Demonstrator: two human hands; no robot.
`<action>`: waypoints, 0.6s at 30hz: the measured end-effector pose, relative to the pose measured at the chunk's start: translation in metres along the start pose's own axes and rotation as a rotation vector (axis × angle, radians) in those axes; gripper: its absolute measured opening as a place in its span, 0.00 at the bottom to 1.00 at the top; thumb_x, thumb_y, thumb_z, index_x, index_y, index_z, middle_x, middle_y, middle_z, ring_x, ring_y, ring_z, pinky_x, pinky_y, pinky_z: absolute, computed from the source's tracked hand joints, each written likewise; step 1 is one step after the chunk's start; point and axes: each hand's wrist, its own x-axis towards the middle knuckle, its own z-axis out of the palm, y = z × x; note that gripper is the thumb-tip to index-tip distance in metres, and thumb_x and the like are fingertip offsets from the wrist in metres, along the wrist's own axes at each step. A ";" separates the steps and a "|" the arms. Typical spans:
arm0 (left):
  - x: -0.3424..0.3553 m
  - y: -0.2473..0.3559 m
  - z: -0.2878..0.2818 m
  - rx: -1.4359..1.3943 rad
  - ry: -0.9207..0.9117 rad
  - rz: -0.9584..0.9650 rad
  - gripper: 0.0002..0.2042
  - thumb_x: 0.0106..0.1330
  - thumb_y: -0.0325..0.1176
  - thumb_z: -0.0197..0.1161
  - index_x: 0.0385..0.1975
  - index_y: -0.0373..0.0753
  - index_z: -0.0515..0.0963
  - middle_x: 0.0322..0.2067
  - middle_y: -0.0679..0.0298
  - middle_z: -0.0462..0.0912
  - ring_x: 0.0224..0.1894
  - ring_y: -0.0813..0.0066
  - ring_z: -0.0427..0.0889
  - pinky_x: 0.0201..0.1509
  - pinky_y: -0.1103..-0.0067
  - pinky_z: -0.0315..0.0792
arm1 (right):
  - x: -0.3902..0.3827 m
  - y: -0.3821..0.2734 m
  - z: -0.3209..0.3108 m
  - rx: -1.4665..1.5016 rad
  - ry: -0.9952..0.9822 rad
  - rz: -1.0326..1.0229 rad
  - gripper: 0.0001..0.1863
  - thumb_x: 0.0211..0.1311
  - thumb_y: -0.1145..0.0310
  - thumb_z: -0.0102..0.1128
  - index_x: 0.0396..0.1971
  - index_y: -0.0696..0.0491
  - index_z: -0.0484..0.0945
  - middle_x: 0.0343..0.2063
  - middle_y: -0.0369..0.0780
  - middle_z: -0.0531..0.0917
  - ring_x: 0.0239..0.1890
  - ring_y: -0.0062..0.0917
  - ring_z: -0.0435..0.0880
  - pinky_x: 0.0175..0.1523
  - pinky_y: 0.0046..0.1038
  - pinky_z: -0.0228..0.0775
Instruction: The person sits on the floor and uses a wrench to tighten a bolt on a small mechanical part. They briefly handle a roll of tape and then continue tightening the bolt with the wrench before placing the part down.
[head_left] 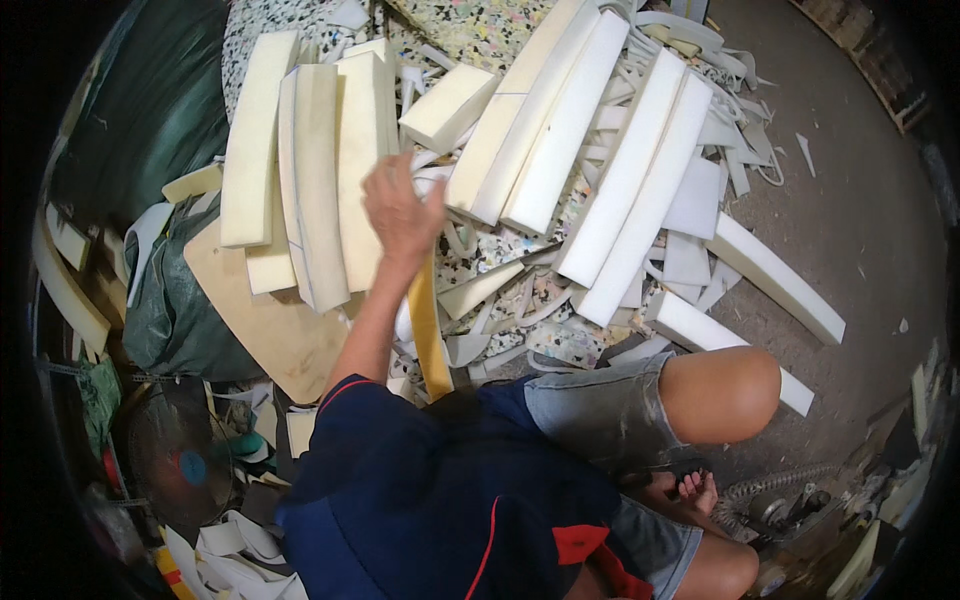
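Note:
My left hand is stretched forward over the pile, thumb apart from the bent fingers and nothing visible in its grasp. It is nearest a long cream foam block and a shorter foam block; whether it touches either I cannot tell. Beside the wrist hangs a yellow strip. Low at the right, past my knee, my right hand has its fingers curled round a small dark object, mostly hidden. A ribbed hose runs close to this hand.
Curved white foam strips and cream ones lie across speckled foam and loose offcuts. At left are a wooden board, a green bag and a caged fan. More foam bars rest on the floor at right.

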 end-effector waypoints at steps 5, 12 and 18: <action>0.028 -0.073 -0.032 0.301 0.085 -0.317 0.29 0.58 0.47 0.70 0.56 0.38 0.75 0.58 0.50 0.69 0.63 0.49 0.64 0.60 0.52 0.63 | 0.002 0.004 -0.008 0.076 0.061 0.046 0.25 0.68 0.47 0.60 0.55 0.49 0.77 0.39 0.39 0.80 0.38 0.32 0.82 0.37 0.33 0.80; 0.014 -0.138 -0.074 0.286 0.130 -0.539 0.27 0.61 0.48 0.68 0.55 0.36 0.76 0.51 0.49 0.79 0.58 0.47 0.72 0.59 0.54 0.66 | -0.002 0.016 -0.003 0.112 0.024 0.119 0.22 0.69 0.48 0.60 0.51 0.49 0.78 0.37 0.38 0.80 0.37 0.31 0.82 0.37 0.34 0.81; -0.013 -0.154 -0.073 0.165 0.024 -0.407 0.19 0.63 0.43 0.68 0.45 0.34 0.79 0.44 0.51 0.82 0.51 0.51 0.77 0.57 0.63 0.69 | -0.002 0.017 -0.002 0.090 0.030 0.086 0.21 0.69 0.48 0.60 0.50 0.48 0.77 0.37 0.38 0.80 0.37 0.31 0.82 0.37 0.34 0.81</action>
